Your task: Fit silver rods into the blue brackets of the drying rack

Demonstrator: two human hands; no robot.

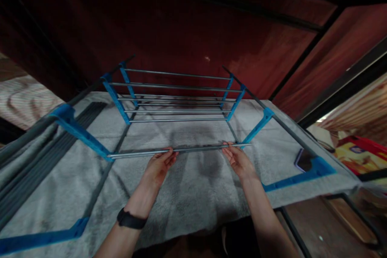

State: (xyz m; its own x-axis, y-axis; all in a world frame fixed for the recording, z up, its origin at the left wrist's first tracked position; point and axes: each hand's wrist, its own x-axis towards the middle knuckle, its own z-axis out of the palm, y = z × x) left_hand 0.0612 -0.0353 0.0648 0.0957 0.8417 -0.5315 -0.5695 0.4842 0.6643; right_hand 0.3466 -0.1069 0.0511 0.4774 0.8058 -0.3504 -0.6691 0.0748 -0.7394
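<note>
My left hand and my right hand both grip a thin grey metal rod, held level across the middle. The rod's left end meets the lower end of a blue plastic bracket. Its right end lies at the lower end of another blue bracket; whether it sits in the socket I cannot tell. Beyond my hands, several metal rods span the far brackets of a partly assembled rack. Long dark side tubes join the brackets on each side.
The rack lies on a grey cloth. A bundle of loose grey rods rests at left. A phone lies by the right side tube. A red and yellow package is further right. A dark red panel stands behind.
</note>
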